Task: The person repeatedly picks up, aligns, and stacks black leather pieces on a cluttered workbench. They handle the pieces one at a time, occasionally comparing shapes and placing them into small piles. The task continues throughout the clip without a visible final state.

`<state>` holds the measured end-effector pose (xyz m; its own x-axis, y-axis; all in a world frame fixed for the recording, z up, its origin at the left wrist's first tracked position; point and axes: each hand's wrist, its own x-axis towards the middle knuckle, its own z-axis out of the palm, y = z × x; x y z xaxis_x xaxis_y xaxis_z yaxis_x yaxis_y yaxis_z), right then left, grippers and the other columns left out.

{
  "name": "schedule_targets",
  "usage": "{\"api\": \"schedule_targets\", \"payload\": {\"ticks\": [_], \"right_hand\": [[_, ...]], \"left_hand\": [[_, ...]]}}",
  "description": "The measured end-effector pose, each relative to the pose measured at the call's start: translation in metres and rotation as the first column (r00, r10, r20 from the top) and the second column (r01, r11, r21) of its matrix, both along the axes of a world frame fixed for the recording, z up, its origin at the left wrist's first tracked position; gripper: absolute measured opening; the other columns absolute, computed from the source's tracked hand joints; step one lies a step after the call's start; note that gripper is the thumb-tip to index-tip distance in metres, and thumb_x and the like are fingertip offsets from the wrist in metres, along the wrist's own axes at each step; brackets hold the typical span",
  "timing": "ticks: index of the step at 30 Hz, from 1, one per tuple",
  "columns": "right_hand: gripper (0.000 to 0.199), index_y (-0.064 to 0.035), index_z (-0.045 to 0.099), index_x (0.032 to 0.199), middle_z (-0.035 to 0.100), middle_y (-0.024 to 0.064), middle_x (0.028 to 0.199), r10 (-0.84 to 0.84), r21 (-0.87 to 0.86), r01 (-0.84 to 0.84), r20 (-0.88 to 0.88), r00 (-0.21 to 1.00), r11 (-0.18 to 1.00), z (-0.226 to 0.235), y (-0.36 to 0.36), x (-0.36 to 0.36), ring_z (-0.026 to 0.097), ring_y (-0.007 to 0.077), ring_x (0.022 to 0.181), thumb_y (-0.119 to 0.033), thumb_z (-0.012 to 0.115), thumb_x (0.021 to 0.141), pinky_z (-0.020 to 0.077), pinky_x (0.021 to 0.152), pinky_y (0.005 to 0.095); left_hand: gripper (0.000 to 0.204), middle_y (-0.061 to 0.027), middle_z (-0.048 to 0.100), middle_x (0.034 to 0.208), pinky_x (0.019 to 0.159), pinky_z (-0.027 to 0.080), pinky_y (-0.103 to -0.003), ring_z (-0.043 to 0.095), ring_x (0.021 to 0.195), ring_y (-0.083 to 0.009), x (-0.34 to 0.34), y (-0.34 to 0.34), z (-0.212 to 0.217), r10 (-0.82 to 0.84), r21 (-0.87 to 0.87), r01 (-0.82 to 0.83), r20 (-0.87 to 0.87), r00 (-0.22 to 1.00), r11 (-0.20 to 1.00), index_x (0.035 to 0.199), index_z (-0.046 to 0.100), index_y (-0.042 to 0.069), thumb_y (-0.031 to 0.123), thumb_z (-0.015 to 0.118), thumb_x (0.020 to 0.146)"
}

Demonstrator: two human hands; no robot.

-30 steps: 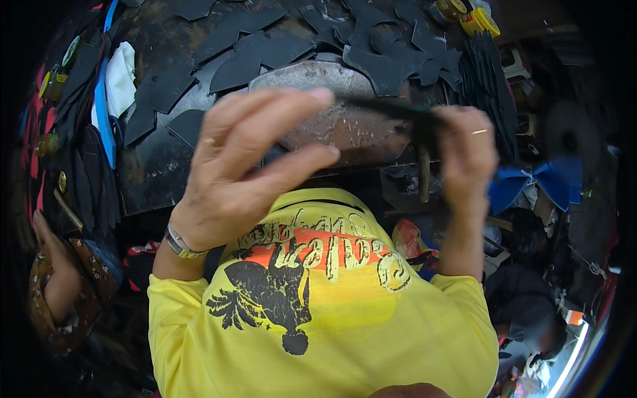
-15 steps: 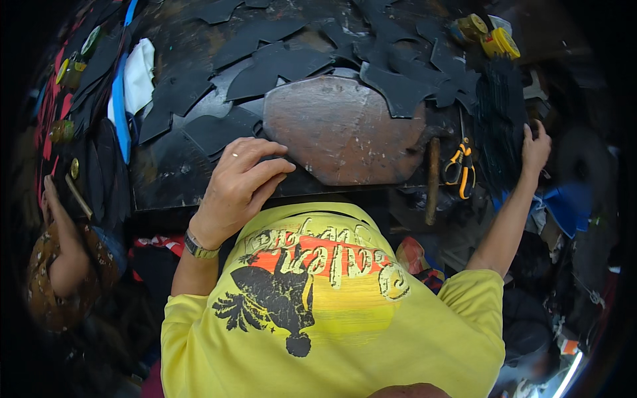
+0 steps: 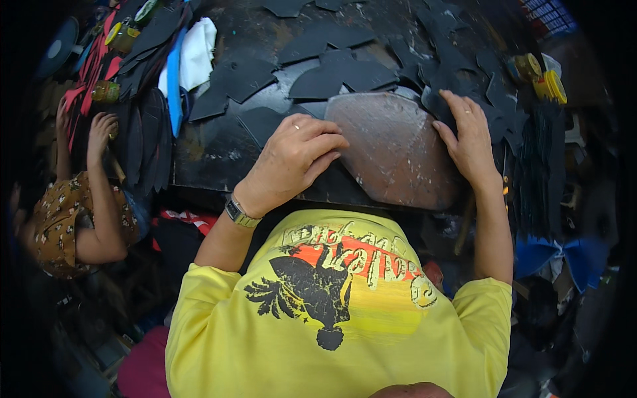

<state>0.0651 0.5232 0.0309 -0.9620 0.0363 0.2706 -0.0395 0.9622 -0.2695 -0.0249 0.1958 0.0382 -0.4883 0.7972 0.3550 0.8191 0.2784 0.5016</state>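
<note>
Dark tabletop (image 3: 222, 166), black piece (image 3: 433, 103) partly hidden behind wide right fingers (image 3: 456, 105), left fingers (image 3: 325, 140) narrow

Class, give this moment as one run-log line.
left hand: curled, at left edge of brown board | right hand: spread, at black piece near board's upper right

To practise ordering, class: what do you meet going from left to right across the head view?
Co-worker's floral-print top → white sheet → person's left hand → scuffed brown board → person's right hand → yellow jar.
</note>
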Motion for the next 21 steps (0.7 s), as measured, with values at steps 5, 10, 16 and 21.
{"api": "schedule_targets", "payload": {"ticks": [5, 10, 16, 21], "right_hand": [[0.054, -0.0061, 0.057, 0.139, 0.062, 0.0179, 0.127, -0.032, -0.072, 0.038, 0.083, 0.996, 0.997, 0.002, -0.005, -0.004, 0.054, 0.0381, 0.122, -0.01, 0.073, 0.087, 0.0401, 0.109, 0.0455], [0.06, -0.0072, 0.056, 0.14, 0.061, 0.0161, 0.124, 0.071, 0.09, -0.069, -0.027, 0.997, 0.994, 0.011, -0.03, 0.005, 0.055, 0.036, 0.121, -0.006, 0.073, 0.083, 0.0365, 0.113, 0.0545], [0.059, -0.0071, 0.057, 0.139, 0.059, 0.0171, 0.125, 0.131, -0.044, -0.129, 0.05, 0.99, 0.991, 0.005, -0.067, 0.02, 0.055, 0.0383, 0.12, -0.008, 0.075, 0.082, 0.0381, 0.112, 0.0549], [0.053, -0.0044, 0.06, 0.137, 0.059, 0.0183, 0.133, 0.027, -0.214, -0.032, -0.025, 0.999, 0.976, -0.009, -0.064, 0.024, 0.053, 0.0407, 0.125, -0.007, 0.074, 0.086, 0.0396, 0.112, 0.0469]], "left_hand": [[0.02, -0.0096, 0.072, 0.111, 0.097, 0.05, -0.041, 0.067, 0.104, -0.029, -0.019, -0.019, 0.004, 0.125, -0.018, -0.125, 0.011, 0.992, 0.992, 0.106, 0.074, 0.007, 0.007, 0.076, 0.086], [0.019, -0.0102, 0.073, 0.108, 0.096, 0.051, -0.04, 0.069, 0.105, -0.03, -0.049, -0.029, 0.01, 0.251, 0.007, -0.251, -0.018, 0.968, 0.968, 0.104, 0.074, 0.005, 0.006, 0.076, 0.086], [0.018, -0.0126, 0.073, 0.106, 0.087, 0.055, -0.036, 0.071, 0.1, -0.0312, -0.082, -0.034, 0.009, 0.355, 0.04, -0.354, -0.019, 0.935, 0.934, 0.107, 0.073, 0.003, 0.007, 0.074, 0.089], [0.023, -0.0139, 0.072, 0.111, 0.088, 0.055, -0.039, 0.071, 0.099, -0.0345, -0.115, -0.064, 0.005, 0.555, 0.005, -0.555, -0.04, 0.831, 0.832, 0.109, 0.075, 0.005, 0.01, 0.074, 0.087]]}}
